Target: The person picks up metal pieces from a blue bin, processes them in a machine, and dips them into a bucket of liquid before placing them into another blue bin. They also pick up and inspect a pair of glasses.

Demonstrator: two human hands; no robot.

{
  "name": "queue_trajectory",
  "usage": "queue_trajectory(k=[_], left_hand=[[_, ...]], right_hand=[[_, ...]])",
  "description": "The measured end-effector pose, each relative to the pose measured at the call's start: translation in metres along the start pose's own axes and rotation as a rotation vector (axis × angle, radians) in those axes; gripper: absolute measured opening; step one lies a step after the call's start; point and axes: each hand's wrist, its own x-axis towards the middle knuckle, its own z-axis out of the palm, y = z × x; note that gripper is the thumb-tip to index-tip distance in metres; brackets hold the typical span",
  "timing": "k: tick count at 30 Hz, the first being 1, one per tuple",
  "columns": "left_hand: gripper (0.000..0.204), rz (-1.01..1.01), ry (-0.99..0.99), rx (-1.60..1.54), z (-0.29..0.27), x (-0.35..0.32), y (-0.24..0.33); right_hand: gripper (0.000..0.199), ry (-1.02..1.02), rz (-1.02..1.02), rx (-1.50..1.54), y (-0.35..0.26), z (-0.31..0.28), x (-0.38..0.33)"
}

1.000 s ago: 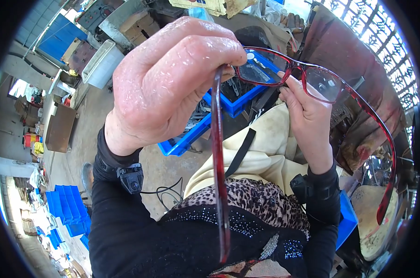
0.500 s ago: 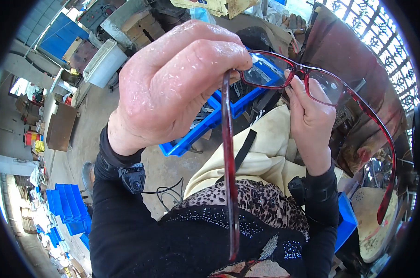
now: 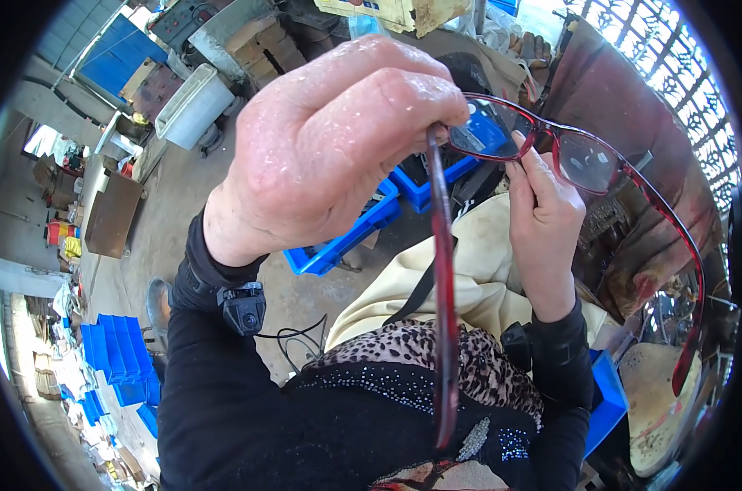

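Note:
A pair of eyeglasses (image 3: 545,124) with dark red, glossy frames is held up close in front of me, both side arms open and pointing back toward me. My left hand (image 3: 330,147), wet or shiny on its back, is closed on the left hinge corner, its fingertips partly hidden. The left side arm hangs down from there, and the right one curves off to the right. My right hand (image 3: 549,217) reaches up behind the glasses, its thumb and fingers closed at the inner rim of the left lens beside the bridge. Light spots show on the right lens (image 3: 588,161).
Below the hands are a blue plastic crate (image 3: 326,258) and a cream cloth (image 3: 469,266) over my lap. A white tub (image 3: 195,106) stands at upper left, stacked blue bins (image 3: 117,352) at lower left. A worn stool seat (image 3: 661,393) is at lower right, beside a stained reddish cloth (image 3: 616,90).
The left hand and the glasses have shifted slightly right and down in the picture. The right hand stays at the bridge, its fingers now a little lower.

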Motion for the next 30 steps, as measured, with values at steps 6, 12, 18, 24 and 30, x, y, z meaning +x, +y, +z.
queue_trajectory(k=[6,12,18,24,30], left_hand=[[0.019,0.053,0.041,0.031,0.004,0.005,0.001],[0.02,0.053,0.044,0.018,0.004,0.006,0.001],[0.021,-0.023,0.154,-0.012,0.008,0.002,-0.004],[0.021,0.005,0.448,0.256,-0.016,0.048,-0.085],[0.012,0.017,0.478,0.598,-0.038,0.109,-0.224]], right_hand=[[0.027,-0.023,-0.015,-0.065,-0.003,0.003,-0.001],[0.028,-0.013,-0.041,-0.149,-0.003,0.004,-0.003],[0.031,-0.056,-0.092,-0.195,0.003,0.003,-0.005],[0.028,-0.094,0.025,-0.16,0.012,-0.012,-0.005],[0.021,0.015,0.144,-0.218,0.041,-0.041,-0.025]])
